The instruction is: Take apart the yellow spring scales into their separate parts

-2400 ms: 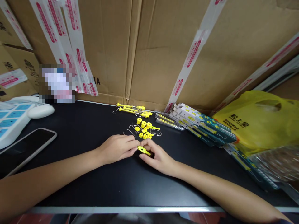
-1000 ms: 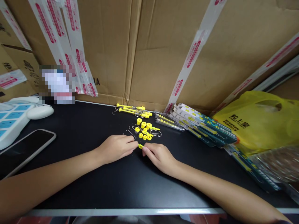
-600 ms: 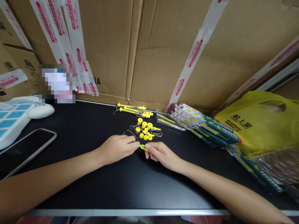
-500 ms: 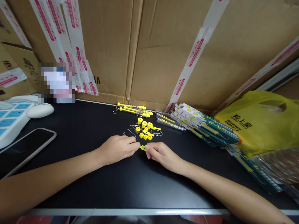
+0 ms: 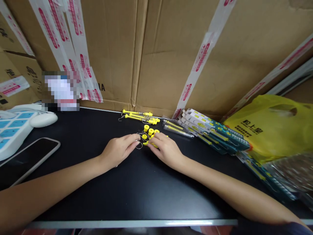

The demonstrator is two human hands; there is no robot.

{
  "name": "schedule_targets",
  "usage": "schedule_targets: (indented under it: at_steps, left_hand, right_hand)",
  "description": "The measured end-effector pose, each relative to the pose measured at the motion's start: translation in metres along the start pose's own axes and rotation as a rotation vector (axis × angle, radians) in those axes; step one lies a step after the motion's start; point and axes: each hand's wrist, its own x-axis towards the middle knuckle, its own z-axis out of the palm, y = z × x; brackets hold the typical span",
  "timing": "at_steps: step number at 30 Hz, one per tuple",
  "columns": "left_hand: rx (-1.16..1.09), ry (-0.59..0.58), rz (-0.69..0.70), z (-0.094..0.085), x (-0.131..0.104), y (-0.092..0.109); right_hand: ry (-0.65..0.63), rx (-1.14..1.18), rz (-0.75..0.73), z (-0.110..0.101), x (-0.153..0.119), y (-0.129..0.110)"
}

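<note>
My left hand (image 5: 119, 150) pinches a thin wire hook (image 5: 139, 145), whose curved end shows beyond the fingertips. Close to its right, my right hand (image 5: 167, 150) has its fingers closed on a small yellow part (image 5: 146, 143) at the front of the pile; its fingers partly cover the pile. Yellow caps (image 5: 146, 128) and metal wires lie just beyond both hands on the black table (image 5: 146, 192). Farther back, several yellow rods with hooks (image 5: 140, 116) lie side by side.
Clear-wrapped rods (image 5: 177, 128) and a stack of printed packages (image 5: 212, 130) lie right of the pile. A yellow plastic bag (image 5: 274, 130) is at the far right. At left are a phone (image 5: 29, 160), a power strip (image 5: 14, 127) and a white mouse (image 5: 44, 120). Cardboard (image 5: 110, 49) stands behind.
My hands have moved apart and forward to the pile. The left one now has a wire hook; the yellow piece that was between both hands is now at my right fingertips.
</note>
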Motion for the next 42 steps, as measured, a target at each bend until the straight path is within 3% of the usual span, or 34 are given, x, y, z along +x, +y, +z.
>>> schedule_targets:
  at_steps: [7,17,23,26,30,35,42]
  left_hand:
    - [-0.107,-0.062,-0.122,-0.003,0.001,-0.001]
    - [-0.114,-0.039,-0.114,-0.004,0.001,-0.002]
    - [-0.171,-0.107,-0.122,-0.001,0.0,-0.003]
    - [-0.217,-0.15,-0.091,0.001,-0.001,-0.001]
    - [-0.216,-0.181,0.004,0.004,-0.003,0.003]
    - [-0.17,-0.159,0.097,0.008,-0.004,0.008]
    - [-0.032,-0.219,0.211,0.009,-0.005,0.012]
  right_hand:
    - [0.0,-0.16,-0.108,0.026,0.036,-0.008]
    - [-0.078,-0.198,-0.236,0.023,0.069,0.006]
    - [-0.009,-0.104,-0.136,0.01,0.054,0.007]
    - [0.05,0.063,-0.033,-0.001,0.035,0.001]
    - [0.04,0.312,0.0,-0.009,0.004,-0.01]
    - [0.004,0.478,0.025,-0.005,-0.016,-0.018]
    - [0.076,0.606,0.055,0.007,-0.011,-0.021]
